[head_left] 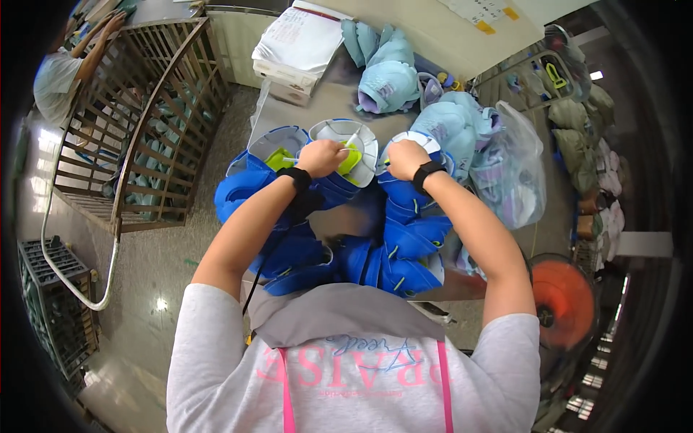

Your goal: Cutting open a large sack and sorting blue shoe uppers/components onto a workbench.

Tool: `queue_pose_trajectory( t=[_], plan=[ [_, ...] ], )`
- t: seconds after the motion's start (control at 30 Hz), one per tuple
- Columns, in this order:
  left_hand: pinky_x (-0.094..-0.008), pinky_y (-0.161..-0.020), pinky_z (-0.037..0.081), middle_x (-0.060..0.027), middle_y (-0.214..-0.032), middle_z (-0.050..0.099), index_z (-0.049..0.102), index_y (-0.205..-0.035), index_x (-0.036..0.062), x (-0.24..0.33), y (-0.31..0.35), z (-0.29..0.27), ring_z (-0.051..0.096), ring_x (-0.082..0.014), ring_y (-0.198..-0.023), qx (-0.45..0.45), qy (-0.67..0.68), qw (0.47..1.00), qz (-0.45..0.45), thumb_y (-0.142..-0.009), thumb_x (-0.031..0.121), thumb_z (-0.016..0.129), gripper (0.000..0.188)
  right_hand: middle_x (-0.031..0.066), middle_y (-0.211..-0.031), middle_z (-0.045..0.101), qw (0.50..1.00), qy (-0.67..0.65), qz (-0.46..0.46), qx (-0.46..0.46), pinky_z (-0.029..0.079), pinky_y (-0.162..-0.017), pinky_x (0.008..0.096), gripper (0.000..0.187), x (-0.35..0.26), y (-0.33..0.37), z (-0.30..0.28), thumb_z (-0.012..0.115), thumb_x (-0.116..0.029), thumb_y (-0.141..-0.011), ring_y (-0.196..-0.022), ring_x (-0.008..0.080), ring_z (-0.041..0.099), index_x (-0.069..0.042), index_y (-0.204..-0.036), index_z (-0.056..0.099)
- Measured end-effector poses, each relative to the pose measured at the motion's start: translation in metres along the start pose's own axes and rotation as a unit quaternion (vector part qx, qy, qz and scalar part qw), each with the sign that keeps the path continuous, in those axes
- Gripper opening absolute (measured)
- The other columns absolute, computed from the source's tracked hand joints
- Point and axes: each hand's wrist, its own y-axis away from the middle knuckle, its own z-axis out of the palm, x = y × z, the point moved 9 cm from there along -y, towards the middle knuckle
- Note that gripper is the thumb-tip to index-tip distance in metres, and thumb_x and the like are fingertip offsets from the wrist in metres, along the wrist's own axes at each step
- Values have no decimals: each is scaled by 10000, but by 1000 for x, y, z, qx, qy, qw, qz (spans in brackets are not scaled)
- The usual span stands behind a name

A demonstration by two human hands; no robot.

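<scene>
Stacked blue shoe uppers with pale linings and yellow-green inner parts lie on the table in front of me. My left hand is closed at the edge of a blue shoe upper, its fingers by the yellow-green part and a thin white strip. To its right, my right hand has its fingers curled onto the white-lined rim of another blue shoe upper. The fingertips of both hands are partly hidden. More blue uppers sit nearer my body, below my forearms.
Light-blue shoe uppers and a clear plastic bag of them stand behind and right. A white box with papers is at the back. Slatted cart and a person are left; an orange fan is right.
</scene>
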Motion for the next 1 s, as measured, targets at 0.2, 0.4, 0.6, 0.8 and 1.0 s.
queue_pose_trajectory(
  t=[0.2,0.4,0.6,0.8,1.0],
  plan=[
    [-346,-623,443,-121,-669,599,640,-783,43,3,-5,-7,569,-265,-638,-56,177,983,14,-827,283,526,269,75,-679,554,603,-766,185,126,496,-448,270,214,40,8,9,584,-149,-798,-517,126,534,49,-873,548],
    [-352,-638,431,-145,-706,580,651,-816,51,4,1,-37,545,-280,-703,115,165,976,83,-822,303,553,271,10,-746,503,571,-800,182,6,507,-501,303,198,-71,-4,70,523,-216,-848,-525,100,456,-62,-972,522],
    [-400,-594,434,-168,-702,584,646,-782,66,7,6,-33,578,-342,-678,-1,29,1000,-4,-796,378,576,320,-29,-608,456,592,-783,177,73,365,-403,243,127,-70,-9,83,504,-201,-854,-504,79,422,-95,-789,528],
    [-391,-601,480,-77,-893,592,621,-815,103,30,30,-22,610,-262,-727,-67,-249,962,89,-699,404,644,323,4,-578,484,446,-865,115,198,317,-369,212,253,-46,-3,26,470,-245,-901,-433,88,423,-74,-721,515],
    [-398,-621,492,-109,-830,616,638,-779,95,36,9,-11,616,-282,-751,-17,-232,968,100,-713,376,635,289,-29,-571,446,602,-745,-39,285,315,-399,193,285,-42,55,-79,419,-259,-928,-451,48,400,-97,-695,445]
  ],
)
